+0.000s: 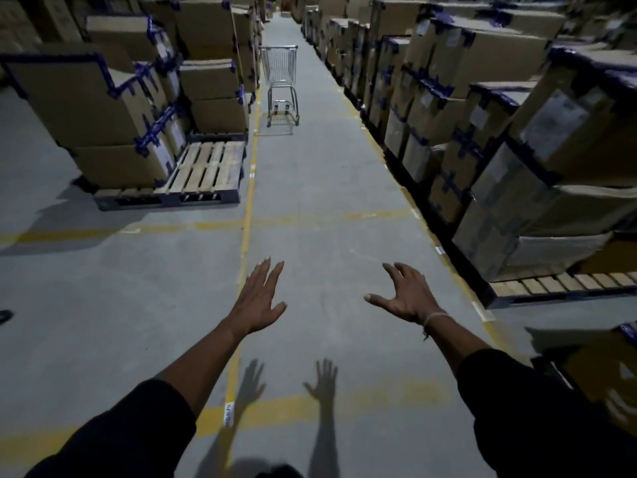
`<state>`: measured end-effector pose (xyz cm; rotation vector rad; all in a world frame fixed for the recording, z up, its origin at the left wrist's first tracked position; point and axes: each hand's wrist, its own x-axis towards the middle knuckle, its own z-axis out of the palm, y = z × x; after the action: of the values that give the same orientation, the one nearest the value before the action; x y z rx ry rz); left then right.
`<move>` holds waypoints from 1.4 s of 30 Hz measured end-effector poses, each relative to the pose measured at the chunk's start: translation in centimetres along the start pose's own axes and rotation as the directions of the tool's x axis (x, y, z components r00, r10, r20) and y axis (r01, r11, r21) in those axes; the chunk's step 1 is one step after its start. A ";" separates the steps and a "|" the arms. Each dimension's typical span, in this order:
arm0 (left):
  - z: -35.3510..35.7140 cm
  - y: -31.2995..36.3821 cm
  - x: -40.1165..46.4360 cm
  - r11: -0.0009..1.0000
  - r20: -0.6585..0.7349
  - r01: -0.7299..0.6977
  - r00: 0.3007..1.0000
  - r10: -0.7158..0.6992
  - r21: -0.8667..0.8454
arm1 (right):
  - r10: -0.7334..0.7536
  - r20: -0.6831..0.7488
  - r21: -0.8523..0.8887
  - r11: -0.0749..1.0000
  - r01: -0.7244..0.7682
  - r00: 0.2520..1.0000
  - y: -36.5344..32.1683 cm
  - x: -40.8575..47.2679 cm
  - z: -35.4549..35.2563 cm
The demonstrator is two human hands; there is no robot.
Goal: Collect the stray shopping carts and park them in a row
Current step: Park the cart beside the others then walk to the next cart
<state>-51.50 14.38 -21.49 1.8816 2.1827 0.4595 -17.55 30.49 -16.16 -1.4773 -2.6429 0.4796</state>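
Note:
One metal wire shopping cart (281, 84) stands alone far down a warehouse aisle, close to the left yellow floor line, its basket empty. My left hand (259, 300) and my right hand (405, 296) are both stretched forward over the grey floor, fingers spread, holding nothing. The cart is well ahead of both hands, out of reach. Shadows of my arms fall on the floor near the bottom edge.
Stacked cardboard boxes (517, 108) line the aisle's right side on pallets. More box stacks (113, 108) stand at the left, with a half-bare wooden pallet (206, 169) in front. Yellow floor lines (246, 219) mark the lane. A dark shoe (5, 316) shows at far left.

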 end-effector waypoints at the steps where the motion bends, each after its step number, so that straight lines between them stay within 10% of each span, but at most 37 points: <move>1: 0.3 -0.7 1.8 1.000 0.005 0.013 1.000 -0.013 -0.005 | -0.003 0.002 0.001 1.000 0.003 1.000 0.2 2.4 -0.1; 42: -10.2 -37.9 110.1 0.985 0.018 0.151 0.988 -0.150 -0.084 | -0.083 0.073 0.029 0.996 0.081 0.994 3.0 121.7 -9.8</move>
<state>-106.94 117.30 -22.46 1.6572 2.2399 0.5020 -77.91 136.63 -18.14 -1.3635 -2.7303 0.5700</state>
